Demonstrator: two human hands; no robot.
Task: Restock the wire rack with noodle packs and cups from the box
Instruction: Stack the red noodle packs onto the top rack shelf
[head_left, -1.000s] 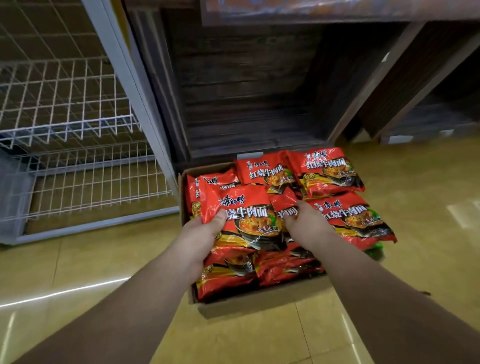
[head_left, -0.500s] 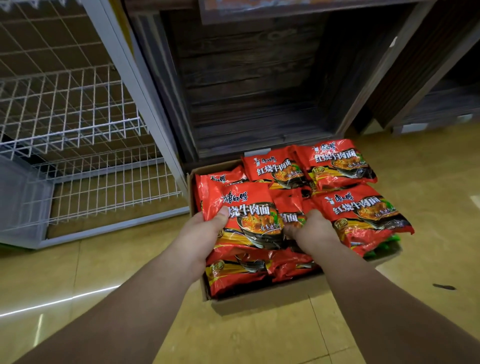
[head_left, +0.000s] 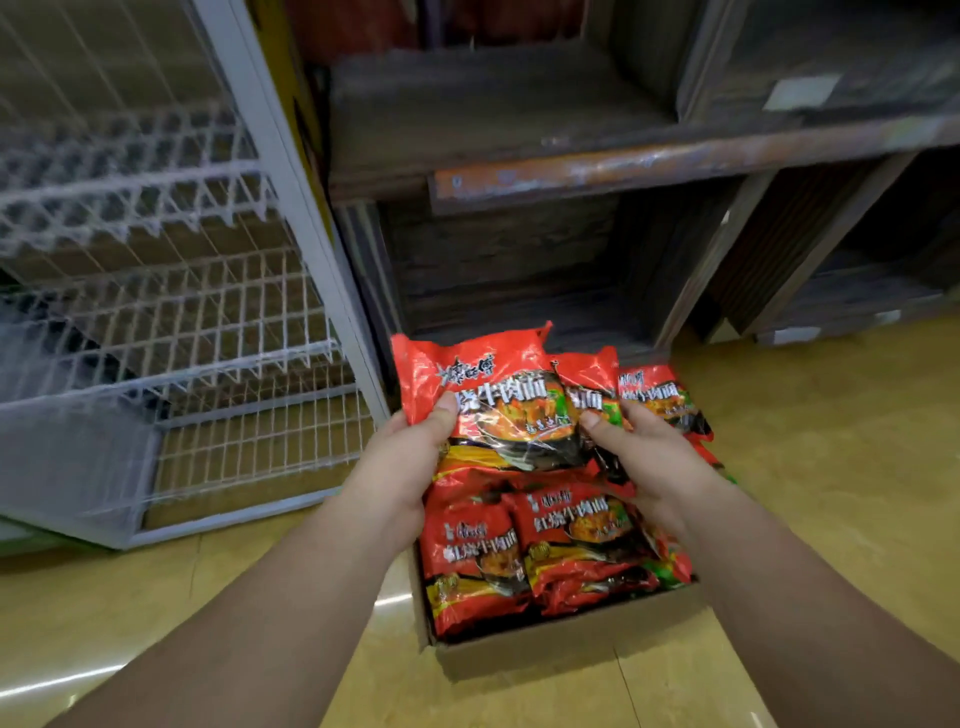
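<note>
Both hands grip noodle packs above the box (head_left: 561, 644): left hand (head_left: 410, 457) pinches the top pack (head_left: 488, 395), right hand (head_left: 649, 452) a second pack (head_left: 589, 384) behind it (light, crinkly, slippery film, brittle inside), so hold edges, don't squeeze.

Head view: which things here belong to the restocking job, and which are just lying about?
Job:
- lifted noodle packs
- left hand
- right hand
- cardboard box
- packs left in the box
- wire rack

Lying about:
- wooden shelving
- tiled floor
</note>
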